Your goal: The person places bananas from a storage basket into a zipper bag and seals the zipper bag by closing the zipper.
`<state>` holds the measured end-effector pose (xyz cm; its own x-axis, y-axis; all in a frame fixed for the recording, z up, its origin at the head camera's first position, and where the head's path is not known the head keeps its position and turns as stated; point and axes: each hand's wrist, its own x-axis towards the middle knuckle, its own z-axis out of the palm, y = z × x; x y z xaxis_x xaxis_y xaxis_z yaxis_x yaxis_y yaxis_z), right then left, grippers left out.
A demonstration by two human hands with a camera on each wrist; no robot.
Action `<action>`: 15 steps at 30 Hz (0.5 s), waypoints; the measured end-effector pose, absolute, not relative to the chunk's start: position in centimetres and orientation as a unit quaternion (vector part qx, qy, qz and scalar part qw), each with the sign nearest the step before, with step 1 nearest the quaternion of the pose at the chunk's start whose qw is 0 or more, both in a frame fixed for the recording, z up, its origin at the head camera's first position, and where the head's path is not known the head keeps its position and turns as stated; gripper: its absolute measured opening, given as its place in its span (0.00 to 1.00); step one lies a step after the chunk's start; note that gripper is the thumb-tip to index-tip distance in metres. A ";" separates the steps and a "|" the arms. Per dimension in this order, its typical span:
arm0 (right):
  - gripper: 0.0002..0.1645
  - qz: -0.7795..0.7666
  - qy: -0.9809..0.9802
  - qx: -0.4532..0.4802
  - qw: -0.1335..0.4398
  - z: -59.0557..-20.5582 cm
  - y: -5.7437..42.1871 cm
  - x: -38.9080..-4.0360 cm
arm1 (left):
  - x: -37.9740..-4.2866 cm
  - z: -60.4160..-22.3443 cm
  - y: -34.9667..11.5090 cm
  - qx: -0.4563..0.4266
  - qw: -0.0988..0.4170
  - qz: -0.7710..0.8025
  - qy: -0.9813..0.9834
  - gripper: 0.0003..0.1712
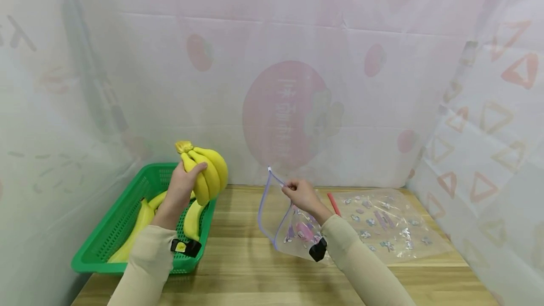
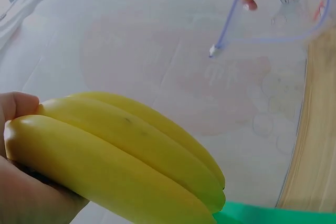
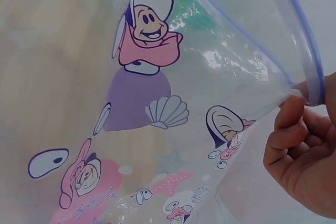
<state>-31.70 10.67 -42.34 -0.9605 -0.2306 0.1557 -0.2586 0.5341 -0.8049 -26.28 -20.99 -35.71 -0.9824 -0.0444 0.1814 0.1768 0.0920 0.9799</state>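
My left hand (image 1: 182,188) grips a bunch of yellow bananas (image 1: 209,169) near its stem, raised over the green basket (image 1: 146,176). In the left wrist view, the bananas (image 2: 121,156) point away from the thumb. With finger and thumb, my right hand (image 1: 302,196) pinches the purple-edged rim of a clear zip bag (image 1: 272,216). The bag's mouth gapes toward the left, and its white slider (image 1: 269,169) stands at the top corner. Cartoon shells and pink figures are printed on the bag (image 3: 139,98) in the right wrist view.
More bananas (image 1: 138,228) lie in the basket, with another banana (image 1: 193,221) at its right side. A second clear printed bag (image 1: 382,225) with a red slide strip (image 1: 333,203) lies flat on the wooden table (image 1: 238,268). Behind hangs a pale printed curtain (image 1: 289,27).
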 end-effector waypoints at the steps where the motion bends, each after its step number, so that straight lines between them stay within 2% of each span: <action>1: 0.09 0.465 -0.874 0.139 0.014 -42.4 10.6 -31.7 | -26.2 -35.8 -20.8 -0.050 0.078 -0.686 -0.721 0.38; 11: 0.08 0.473 -0.869 0.142 0.016 -42.7 10.6 -31.7 | -25.5 -36.6 -17.5 -0.061 0.034 -0.796 -0.602 0.31; 15: 0.08 0.478 -0.867 0.141 0.015 -43.0 10.7 -31.9 | -25.2 -37.0 -16.0 -0.053 0.015 -0.839 -0.541 0.25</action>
